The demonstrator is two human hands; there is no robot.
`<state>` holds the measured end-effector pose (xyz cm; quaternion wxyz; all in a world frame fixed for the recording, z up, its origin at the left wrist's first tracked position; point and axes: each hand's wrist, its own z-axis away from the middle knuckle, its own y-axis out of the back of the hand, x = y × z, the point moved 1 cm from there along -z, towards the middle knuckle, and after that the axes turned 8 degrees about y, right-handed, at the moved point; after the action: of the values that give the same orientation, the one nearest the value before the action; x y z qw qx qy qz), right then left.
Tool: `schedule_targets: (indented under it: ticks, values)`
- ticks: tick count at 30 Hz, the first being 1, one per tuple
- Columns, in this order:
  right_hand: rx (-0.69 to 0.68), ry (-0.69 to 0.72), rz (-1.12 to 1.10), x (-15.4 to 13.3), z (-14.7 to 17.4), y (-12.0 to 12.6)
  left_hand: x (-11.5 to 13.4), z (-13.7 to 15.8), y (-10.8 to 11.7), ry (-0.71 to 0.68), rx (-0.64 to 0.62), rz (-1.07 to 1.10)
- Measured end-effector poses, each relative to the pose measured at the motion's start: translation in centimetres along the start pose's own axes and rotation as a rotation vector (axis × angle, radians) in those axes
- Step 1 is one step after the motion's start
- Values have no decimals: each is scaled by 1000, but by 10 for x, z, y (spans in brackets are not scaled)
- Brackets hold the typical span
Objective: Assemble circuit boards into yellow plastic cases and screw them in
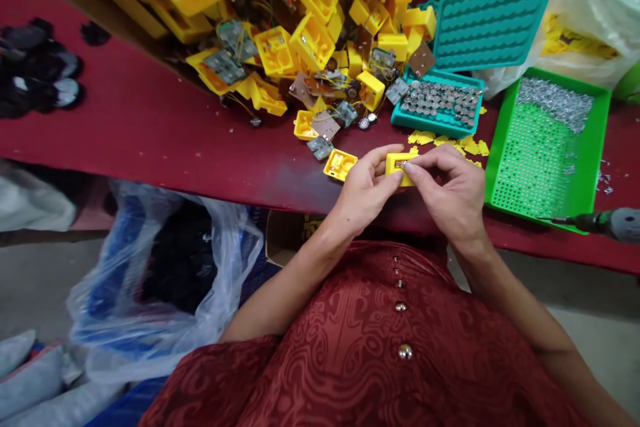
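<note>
My left hand (pixel 367 181) is closed round a small yellow plastic casing (pixel 394 179), held over the table's front edge. The casing has a slot in its upturned face with something silvery in it. Thumb and fingers of my right hand (pixel 453 190) are pinched together at that slot; what lies between them is mostly hidden. To the left of my left hand lies another open yellow casing (pixel 341 165). Beyond my hands a teal box (pixel 435 125) holds many silver button cells (pixel 440 104), its ridged lid (pixel 495 17) standing up. Small yellow plastic covers (pixel 469 145) are scattered before it.
A heap of yellow casings (pixel 313 40) with circuit boards and wires covers the back. At right stand a green tray (pixel 545 147) of small screws and a power screwdriver (pixel 620 223). Black parts (pixel 35 70) lie far left; below is a plastic-lined blue crate (pixel 115 280).
</note>
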<state>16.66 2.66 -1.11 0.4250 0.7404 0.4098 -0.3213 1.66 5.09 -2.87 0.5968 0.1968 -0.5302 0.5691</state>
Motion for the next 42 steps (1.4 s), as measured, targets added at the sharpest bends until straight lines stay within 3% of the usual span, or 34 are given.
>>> schedule_targets:
  ticks: [5,10,13,19,21,27,33,37,40,42]
  values:
    - [-21,-37,69,1,2,-1,-8,0,-3,-96,59,-162]
    - [1,70,228,0,4,-1,-14,4,-8,-176,205,-416]
    - [-62,26,236,5,0,3,-17,6,-9,-184,198,-453]
    - [-278,-425,-150,23,-17,20,-11,15,-8,-180,53,-333]
    - [-352,-509,-276,24,-18,26,-5,17,-8,-176,6,-274]
    - [-397,-557,-416,8,-6,29,5,10,-12,-65,-102,-6]
    - [-331,-637,-377,7,7,25,4,2,-17,84,-93,109]
    - [-246,-564,-219,13,16,36,2,1,-17,194,-39,140]
    - [-80,-374,-21,14,22,48,-1,1,-18,291,-38,166]
    - [-67,-250,56,14,23,53,-3,1,-20,330,-55,133]
